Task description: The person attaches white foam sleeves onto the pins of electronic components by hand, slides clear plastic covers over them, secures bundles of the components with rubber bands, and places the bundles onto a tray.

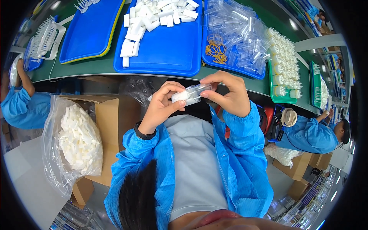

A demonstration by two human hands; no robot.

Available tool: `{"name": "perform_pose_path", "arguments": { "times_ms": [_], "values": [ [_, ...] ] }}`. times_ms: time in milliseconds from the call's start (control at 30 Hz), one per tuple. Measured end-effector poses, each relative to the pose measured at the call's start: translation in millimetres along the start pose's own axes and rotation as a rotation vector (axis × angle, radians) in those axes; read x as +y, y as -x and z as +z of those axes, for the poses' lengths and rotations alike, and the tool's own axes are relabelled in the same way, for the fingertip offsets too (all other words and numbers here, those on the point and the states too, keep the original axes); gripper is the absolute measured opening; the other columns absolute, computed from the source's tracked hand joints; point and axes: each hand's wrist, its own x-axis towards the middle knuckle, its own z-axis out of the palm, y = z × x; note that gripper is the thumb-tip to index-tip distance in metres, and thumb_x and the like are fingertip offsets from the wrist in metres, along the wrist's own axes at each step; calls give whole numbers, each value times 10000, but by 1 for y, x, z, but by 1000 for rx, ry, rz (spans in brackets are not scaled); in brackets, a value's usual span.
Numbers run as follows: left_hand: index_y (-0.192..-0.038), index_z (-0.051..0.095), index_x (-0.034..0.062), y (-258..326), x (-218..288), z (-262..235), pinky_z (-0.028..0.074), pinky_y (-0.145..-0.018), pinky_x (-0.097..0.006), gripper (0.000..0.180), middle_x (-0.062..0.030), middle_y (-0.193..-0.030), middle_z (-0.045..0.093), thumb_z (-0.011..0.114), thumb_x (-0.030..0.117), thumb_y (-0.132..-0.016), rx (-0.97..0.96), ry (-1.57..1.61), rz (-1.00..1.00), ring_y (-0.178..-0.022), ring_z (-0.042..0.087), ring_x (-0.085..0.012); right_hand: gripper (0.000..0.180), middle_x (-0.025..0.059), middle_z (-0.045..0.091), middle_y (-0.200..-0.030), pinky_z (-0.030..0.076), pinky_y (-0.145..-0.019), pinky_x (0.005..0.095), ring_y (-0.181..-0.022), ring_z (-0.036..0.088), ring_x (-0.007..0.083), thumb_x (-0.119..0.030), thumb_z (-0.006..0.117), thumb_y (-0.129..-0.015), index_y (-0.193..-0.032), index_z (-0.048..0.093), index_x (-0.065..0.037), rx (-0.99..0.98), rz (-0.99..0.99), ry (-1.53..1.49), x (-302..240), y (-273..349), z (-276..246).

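1. The clear plastic case (195, 91) is held up at the centre of the frame, just below the tabletop's (92, 70) near edge, with a white piece (181, 96) at its left end. If the piece meets the case at an angle, it could jam or scuff the wall; how far in it sits is hard to tell.

2. The left hand (163, 104) pinches the left end between thumb and curled fingers. Too hard a squeeze could bow the thin-looking plastic; too light a one might let the smooth case slip.

3. The right hand (232, 92) pinches the right end between thumb and fingertips. An uneven pull could twist the case and drop it, as no tray lies beneath it.

4. At upper centre, loose white blocks (161, 13) are heaped in a blue tray (161, 57); a sleeve brushing the pile might scatter some.

5. At upper right, yellow bands (216, 51) lie against jumbled clear cases (245, 27); grabbing hastily there could snag a band or scratch the plastic.
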Motion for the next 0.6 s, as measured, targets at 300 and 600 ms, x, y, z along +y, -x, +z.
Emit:
{"name": "perform_pose_path", "arguments": {
  "times_ms": [300,600],
  "values": [
    [-1060,586,16,2,-9,2,567,-649,-229,235,-92,-1141,495,662,-1,-838,73,-23,35,-963,585,-153,226,115,695,-924,531,-752,280,-837,672,171,-18,769,-748,-949,667,8,82,133,-366,25,14,14],
    [-972,568,46,1,-1,8,545,-599,-209,109,-78,-1091,504,625,57,-880,91,-207,22,-903,571,-122,214,160,688,-958,539,-809,325,-910,676,223,17,739,-769,-954,630,6,248,105,-634,36,28,35]
  ]
}}
